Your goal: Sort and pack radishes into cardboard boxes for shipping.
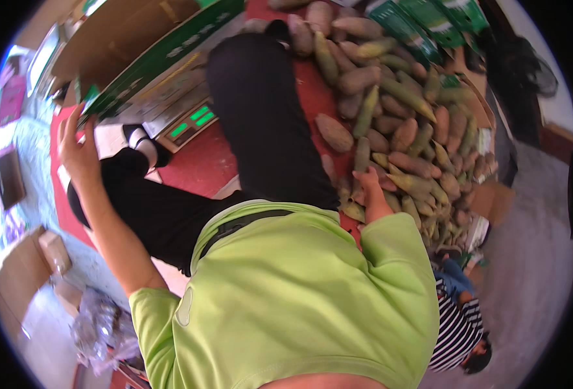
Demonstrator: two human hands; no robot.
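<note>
At the left, my left hand (79, 150) is raised to the near corner of a large green and brown cardboard box (153, 74), its fingers bent over the edge. On the right, my right hand (370, 188) closes around the lower end of a long greenish root vegetable (362, 155); part of its grip is hidden. That one is at the near side of a big heap of root vegetables (416, 136), reddish-brown and green, tapered or oval. Beneath the box is a scale (186, 128) with a lit green display.
My black-trousered legs (260, 110) spread over a red surface (192, 165) between box and heap. Green crates (406, 29) stand behind the heap. A person in a striped top (458, 330) is at the lower right. Clear plastic bags (98, 327) lie lower left.
</note>
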